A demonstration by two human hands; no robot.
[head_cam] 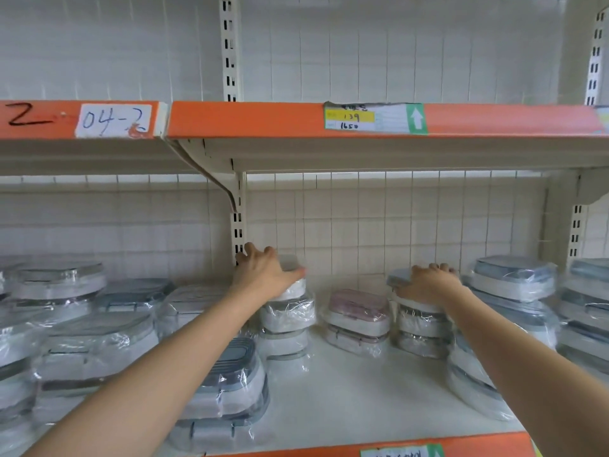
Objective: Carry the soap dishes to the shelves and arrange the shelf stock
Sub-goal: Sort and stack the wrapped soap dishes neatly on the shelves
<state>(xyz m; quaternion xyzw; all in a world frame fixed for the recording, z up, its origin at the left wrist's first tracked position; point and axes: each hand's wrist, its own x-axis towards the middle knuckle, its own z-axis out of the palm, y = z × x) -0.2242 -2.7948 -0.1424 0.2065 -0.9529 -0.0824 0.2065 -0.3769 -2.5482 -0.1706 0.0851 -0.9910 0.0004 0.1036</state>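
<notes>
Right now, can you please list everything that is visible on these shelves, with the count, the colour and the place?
wrapped soap dishes: many, exact count unclear, mostly white and grey-blue, stacked along the lower shelf
pink soap dish: one, pink and white, top of a short stack in the middle
lower shelf: one, white board
upper shelf: one, orange front edge
handwritten label: one, white, reads 04-2, upper left
printed tag: one, yellow and green, upper shelf edge
wire grid back: one, white
hands: left hand grips the top dish of a middle stack; right hand grips the top dish of the next stack
</notes>
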